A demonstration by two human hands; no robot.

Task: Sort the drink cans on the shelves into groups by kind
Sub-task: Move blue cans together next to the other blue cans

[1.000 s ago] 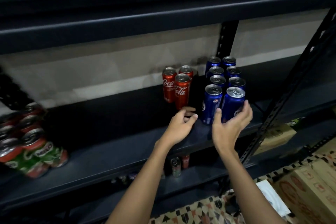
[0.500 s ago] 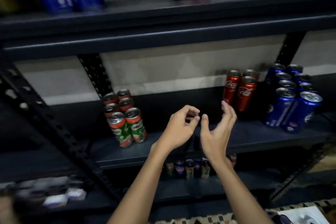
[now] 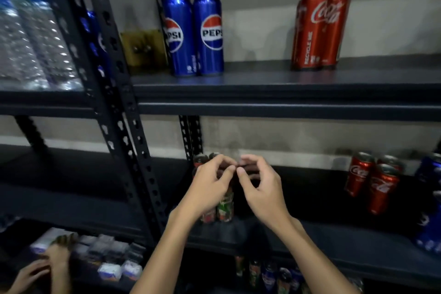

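A dark metal rack fills the view, its pierced upright post [image 3: 124, 141] standing left of the hands. On the upper shelf [image 3: 286, 83] two blue cans [image 3: 194, 36] stand side by side, touching, and well to their right a pack of red cans [image 3: 319, 31] stands close to the wall. Left of the post a blurred clear pack [image 3: 33, 38] sits on the neighbouring shelf. Low at the left, another person's hand [image 3: 35, 272] rests near a row of small wrapped packs [image 3: 114, 262].

On the middle shelf [image 3: 334, 234] the green cans [image 3: 223, 207] stand upright, long axis vertical, tops up, in a tight cluster just right of the rear post. They are slim, green and red with silver rims, and mostly hidden behind the hands. Further right on that shelf three red cans [image 3: 374, 181] stand upright, with more blue cans [image 3: 429, 210] at the frame edge.

The left hand [image 3: 210, 186] and right hand [image 3: 260, 188] hover in front of the green cluster, fingers loosely curled, fingertips nearly meeting; each grip is narrow and holds nothing. More cans [image 3: 269, 274] stand on the shelf below.
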